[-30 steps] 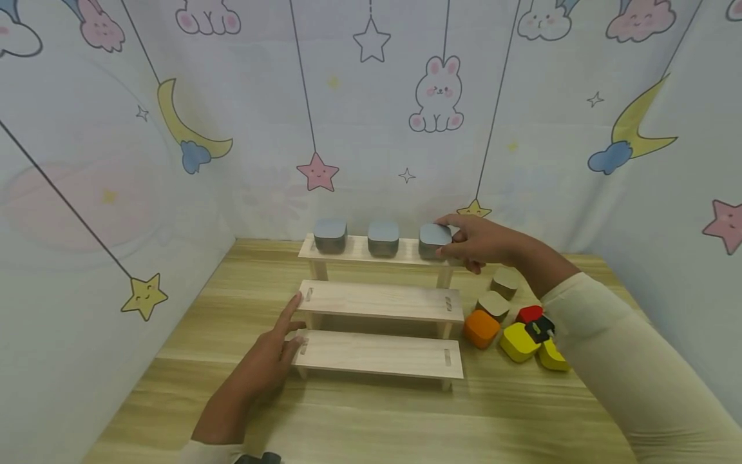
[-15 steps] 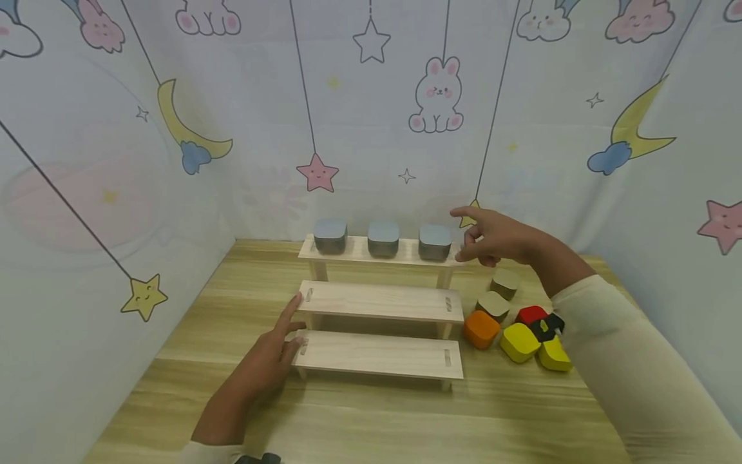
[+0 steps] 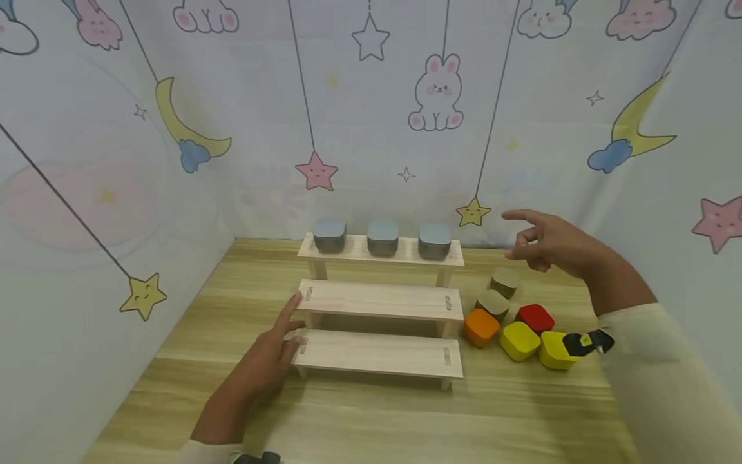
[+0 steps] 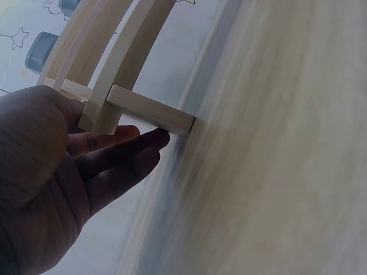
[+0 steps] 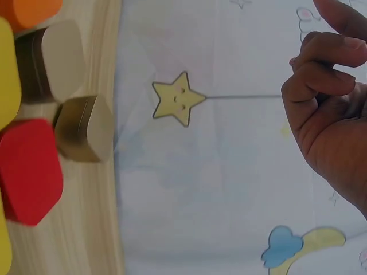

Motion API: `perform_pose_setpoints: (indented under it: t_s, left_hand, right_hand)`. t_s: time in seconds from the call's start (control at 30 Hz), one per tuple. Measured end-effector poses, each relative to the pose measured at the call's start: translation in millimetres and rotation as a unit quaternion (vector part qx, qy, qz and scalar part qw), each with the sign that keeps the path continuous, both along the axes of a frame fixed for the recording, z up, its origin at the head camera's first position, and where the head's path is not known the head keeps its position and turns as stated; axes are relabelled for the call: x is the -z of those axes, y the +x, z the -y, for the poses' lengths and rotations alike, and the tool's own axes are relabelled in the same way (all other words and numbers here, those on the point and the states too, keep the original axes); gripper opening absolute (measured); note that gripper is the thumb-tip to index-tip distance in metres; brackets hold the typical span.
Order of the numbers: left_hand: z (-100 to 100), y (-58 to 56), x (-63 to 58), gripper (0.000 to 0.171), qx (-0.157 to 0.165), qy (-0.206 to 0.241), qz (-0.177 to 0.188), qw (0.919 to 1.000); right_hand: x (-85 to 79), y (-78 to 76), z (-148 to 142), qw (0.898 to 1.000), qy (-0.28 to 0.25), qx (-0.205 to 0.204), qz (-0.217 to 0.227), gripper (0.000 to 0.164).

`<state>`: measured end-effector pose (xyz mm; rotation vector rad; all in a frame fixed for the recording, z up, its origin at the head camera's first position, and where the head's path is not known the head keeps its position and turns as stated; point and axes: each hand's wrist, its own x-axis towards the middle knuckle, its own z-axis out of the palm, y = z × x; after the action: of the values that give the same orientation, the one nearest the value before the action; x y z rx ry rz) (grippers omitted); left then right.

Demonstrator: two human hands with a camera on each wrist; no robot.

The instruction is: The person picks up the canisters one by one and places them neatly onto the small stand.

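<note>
A three-tier wooden shelf (image 3: 379, 352) stands in the middle of the head view. Along its top tier sit three grey-blue rounded blocks, at left (image 3: 330, 236), centre (image 3: 382, 238) and right (image 3: 435, 241), spaced apart. My left hand (image 3: 268, 361) touches the left ends of the two lower tiers; the left wrist view shows its fingers (image 4: 123, 172) stretched out beside a shelf leg (image 4: 152, 109). To the right of the shelf, my right hand (image 3: 559, 245) hangs in the air holding nothing, index finger extended and the other fingers bent.
Right of the shelf lie an orange block (image 3: 481, 328), a red block (image 3: 534, 318), two yellow blocks (image 3: 519, 341) and two beige-topped blocks (image 3: 493, 304) on the wood-patterned table (image 3: 359, 419). A printed fabric backdrop (image 3: 371, 129) rises behind and at both sides.
My right hand has let go of the right-hand grey-blue block and moved away to the right. That block stays on the top tier. My left hand has not moved.
</note>
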<state>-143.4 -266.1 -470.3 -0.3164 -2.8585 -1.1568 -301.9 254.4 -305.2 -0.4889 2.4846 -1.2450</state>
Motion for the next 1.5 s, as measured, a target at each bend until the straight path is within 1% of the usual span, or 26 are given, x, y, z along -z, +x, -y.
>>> perform_pose_setpoints:
  t_s: [0.07, 0.2, 0.47, 0.57, 0.63, 0.77, 0.87, 1.07, 1.33, 1.5]
  left_hand:
    - [0, 0.6, -0.7, 0.083, -0.003, -0.004, 0.003, 1.0]
    - [0, 1.8, -2.3, 0.083, -0.008, -0.006, 0.011, 0.9999]
    - [2, 4.1, -4.2, 0.083, -0.001, -0.002, 0.017, 0.9999]
    - [3, 4.1, -4.9, 0.083, -0.002, -0.005, 0.01, 0.9999]
    - [3, 3.5, -4.8, 0.083, -0.002, -0.005, 0.007, 1.0]
    - [4, 2.5, -3.5, 0.083, 0.002, 0.002, 0.006, 1.0]
    - [4, 1.9, -1.8, 0.083, 0.006, 0.003, 0.005, 1.0]
    - [4, 1.4, -1.1, 0.083, 0.009, 0.007, 0.005, 0.9999]
    - [2, 0.2, 1.8, 0.083, 0.012, 0.011, 0.004, 0.9999]
    - [2, -0.1, 0.4, 0.083, 0.011, 0.008, 0.004, 0.9999]
  right_hand:
    - [3.7, 4.1, -10, 1.0, -0.004, 0.006, 0.001, 0.093]
    - [16.2, 13.3, -24, 1.0, -0.014, 0.012, 0.007, 0.092]
    - [43.3, 33.1, -45, 0.999, -0.026, 0.01, -0.018, 0.079]
    - [53.7, 41.7, -55, 0.999, -0.038, 0.006, -0.023, 0.073]
    - [62.4, 46.8, -62, 0.998, -0.053, 0.001, -0.021, 0.065]
    - [81.2, 57.0, -77, 0.996, -0.086, -0.012, -0.003, 0.054]
    - [94.6, 65.7, -85, 0.994, -0.105, -0.019, 0.008, 0.055]
    - [114.1, 78.3, -97, 0.992, -0.123, -0.005, 0.022, 0.054]
    - [128.9, 89.1, -106, 0.988, -0.152, -0.01, 0.035, 0.057]
    - [136.2, 94.1, -110, 0.989, -0.142, 0.014, 0.023, 0.056]
